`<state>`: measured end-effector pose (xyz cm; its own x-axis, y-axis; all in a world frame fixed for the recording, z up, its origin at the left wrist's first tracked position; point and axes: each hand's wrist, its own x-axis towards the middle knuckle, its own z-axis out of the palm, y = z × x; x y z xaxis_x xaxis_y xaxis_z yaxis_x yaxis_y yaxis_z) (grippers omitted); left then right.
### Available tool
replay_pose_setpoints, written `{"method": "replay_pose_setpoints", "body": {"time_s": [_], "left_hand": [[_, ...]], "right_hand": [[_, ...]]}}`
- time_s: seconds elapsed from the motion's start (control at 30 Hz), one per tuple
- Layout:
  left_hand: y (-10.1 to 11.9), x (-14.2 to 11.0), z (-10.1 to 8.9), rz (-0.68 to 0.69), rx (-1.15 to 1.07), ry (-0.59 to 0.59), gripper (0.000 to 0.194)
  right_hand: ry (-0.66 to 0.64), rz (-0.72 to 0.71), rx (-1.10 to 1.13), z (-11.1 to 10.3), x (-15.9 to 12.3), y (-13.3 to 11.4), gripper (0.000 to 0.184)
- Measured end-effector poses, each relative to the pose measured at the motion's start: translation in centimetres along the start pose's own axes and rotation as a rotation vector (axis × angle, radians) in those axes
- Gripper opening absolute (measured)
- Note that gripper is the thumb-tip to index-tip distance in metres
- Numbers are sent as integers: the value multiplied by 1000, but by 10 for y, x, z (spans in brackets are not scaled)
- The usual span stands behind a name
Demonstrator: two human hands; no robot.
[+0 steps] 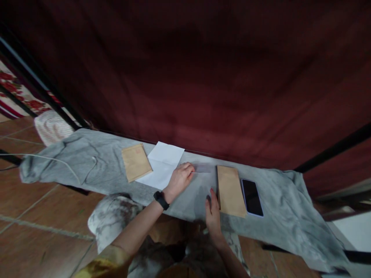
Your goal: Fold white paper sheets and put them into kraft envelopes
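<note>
My left hand (pixel 180 178), with a black watch (pixel 161 200) on its wrist, is closed on a thin, pale sheet (pixel 201 172). That sheet is blurred and seen nearly edge-on, so its kind is unclear. Beneath and left of this hand lies a creased white paper (pixel 164 160). A brown envelope (pixel 136 162) overlaps the paper's left side. My right hand (pixel 213 216) has its fingers apart and holds nothing; its fingertips are beside the left edge of a larger brown envelope (pixel 231 191). Whether they touch it, I cannot tell.
A dark phone (pixel 252 197) rests right of the larger envelope. Grey cloth (pixel 284 208) covers the narrow bench, and a white cable (pixel 62 161) runs over its left end. A dark red curtain (pixel 185 77) hangs behind. Black metal bars (pixel 37 77) stand at the left.
</note>
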<state>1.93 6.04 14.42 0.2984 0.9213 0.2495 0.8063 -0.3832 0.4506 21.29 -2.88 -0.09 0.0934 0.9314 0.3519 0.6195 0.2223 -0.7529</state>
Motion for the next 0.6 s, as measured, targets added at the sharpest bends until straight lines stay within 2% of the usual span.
{"method": "replay_pose_setpoints", "body": {"time_s": [0.03, 0.1, 0.2, 0.3, 0.47, 0.6], "left_hand": [[1, -7, 2, 56, 49, 17, 19], [-1, -27, 15, 123, 141, -26, 22], [-8, -62, 47, 121, 226, -139, 28], [-13, -86, 68, 88, 217, -162, 34], [-11, -88, 69, 90, 122, -127, 29], [-12, -77, 79, 63, 172, -91, 45]], "right_hand": [[15, 42, 32, 0, 0, 0, 53], [45, 97, 65, -1, 0, 0, 53], [49, 70, 45, -3, 0, -5, 52], [-8, 11, 30, -5, 4, -11, 49], [-162, -32, 19, 5, 18, -23, 47], [-292, -109, -143, 20, 29, -27, 55]]}}
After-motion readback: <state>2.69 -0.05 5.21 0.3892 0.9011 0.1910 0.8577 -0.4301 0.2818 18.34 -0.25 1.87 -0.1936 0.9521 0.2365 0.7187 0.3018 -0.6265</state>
